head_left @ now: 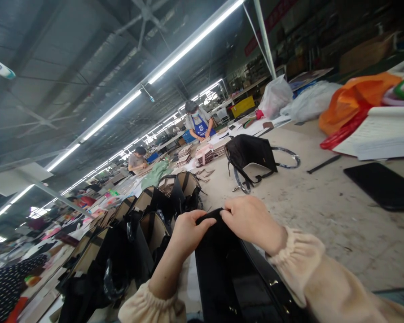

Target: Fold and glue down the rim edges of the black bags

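Observation:
Both of my hands grip the upper edge of a black bag (218,264) with a glossy lower part, at the table's near side. My left hand (190,231) pinches the edge between thumb and fingers. Close beside it, my right hand (252,222) has its fingers closed on the same edge; the fingertips are partly hidden. Past my hands, a black handbag (251,154) with plastic-wrapped handles lies on the table. To the left stand several black bags with tan insides (151,231), crowded in rows.
On the table's right lie a black flat tablet-like object (384,184), a dark thin tool (323,164), a paper pad (387,134) and an orange bag (357,101). Stacked pieces (204,156) and green cloth (156,172) are farther off. A co-worker in a blue apron (200,127) stands across the table.

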### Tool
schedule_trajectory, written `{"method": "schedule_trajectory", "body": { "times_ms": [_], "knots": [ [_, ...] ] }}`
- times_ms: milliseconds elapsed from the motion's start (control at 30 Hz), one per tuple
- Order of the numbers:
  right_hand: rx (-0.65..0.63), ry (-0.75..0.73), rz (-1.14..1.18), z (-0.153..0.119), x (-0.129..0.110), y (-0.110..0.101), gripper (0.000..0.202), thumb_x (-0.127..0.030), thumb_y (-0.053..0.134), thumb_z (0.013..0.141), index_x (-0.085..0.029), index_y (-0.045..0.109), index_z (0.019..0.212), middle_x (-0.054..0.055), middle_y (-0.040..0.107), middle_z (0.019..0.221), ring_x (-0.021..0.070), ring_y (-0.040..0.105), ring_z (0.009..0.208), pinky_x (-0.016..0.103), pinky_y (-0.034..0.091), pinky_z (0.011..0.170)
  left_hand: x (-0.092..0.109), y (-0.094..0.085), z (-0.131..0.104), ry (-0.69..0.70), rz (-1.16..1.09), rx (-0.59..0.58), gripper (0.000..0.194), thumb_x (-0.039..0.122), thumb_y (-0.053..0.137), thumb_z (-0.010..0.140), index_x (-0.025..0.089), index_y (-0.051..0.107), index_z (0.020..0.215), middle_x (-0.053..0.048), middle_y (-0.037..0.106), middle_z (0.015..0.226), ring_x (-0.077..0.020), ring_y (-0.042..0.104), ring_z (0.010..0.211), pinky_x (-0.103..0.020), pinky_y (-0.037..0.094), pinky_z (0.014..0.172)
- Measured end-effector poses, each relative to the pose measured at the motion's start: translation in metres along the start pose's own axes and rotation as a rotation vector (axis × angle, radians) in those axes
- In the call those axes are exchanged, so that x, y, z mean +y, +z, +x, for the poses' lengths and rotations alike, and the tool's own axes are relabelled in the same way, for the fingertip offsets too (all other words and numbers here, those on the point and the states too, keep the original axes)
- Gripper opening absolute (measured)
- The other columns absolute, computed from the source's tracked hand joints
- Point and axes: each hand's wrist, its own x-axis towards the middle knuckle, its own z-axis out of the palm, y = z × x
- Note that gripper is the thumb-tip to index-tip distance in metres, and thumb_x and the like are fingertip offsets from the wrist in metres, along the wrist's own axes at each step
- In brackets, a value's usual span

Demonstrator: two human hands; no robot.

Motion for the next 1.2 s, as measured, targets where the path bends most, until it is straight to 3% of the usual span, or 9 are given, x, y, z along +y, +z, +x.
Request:
{"method": "schedule_trajectory", "body": {
  "times_ms": [233,933,1200],
  "knots": [
    [0.0,-0.004,-0.012,0.001,0.001,0.001,0.034,-0.031,0.041,0.086,-0.019,0.067,0.069,0.007,0.068,0.071,0.0178,0.06,0.069,0.029,0.032,0.06,-0.001,0.006,0.002,-0.018,-0.019,0.044,0.026,0.041,0.062,0.075,0.02,0.073,0.085,0.0,0.072,0.078,-0.0167,0.064,0.071,-0.024,0.044,0.064],
    [0.033,-0.006,-0.027,0.001,0.002,0.002,0.034,-0.031,0.04,0.085,-0.02,0.066,0.065,0.006,0.068,0.068,0.018,0.059,0.066,0.03,0.03,0.058,0.008,0.007,-0.001,0.0,0.193,0.091,0.028,0.04,0.053,0.083,0.02,0.073,0.079,-0.004,0.07,0.071,-0.0158,0.059,0.068,-0.024,0.038,0.064],
    [0.035,-0.019,-0.023,0.002,0.001,0.002,0.035,-0.031,0.041,0.085,-0.02,0.065,0.064,0.005,0.068,0.068,0.0174,0.06,0.066,0.03,0.03,0.057,0.008,0.01,0.0,0.025,0.289,0.093,0.031,0.037,0.049,0.085,0.019,0.067,0.068,-0.001,0.062,0.061,-0.0124,0.052,0.059,-0.023,0.032,0.058]
  ]
}}
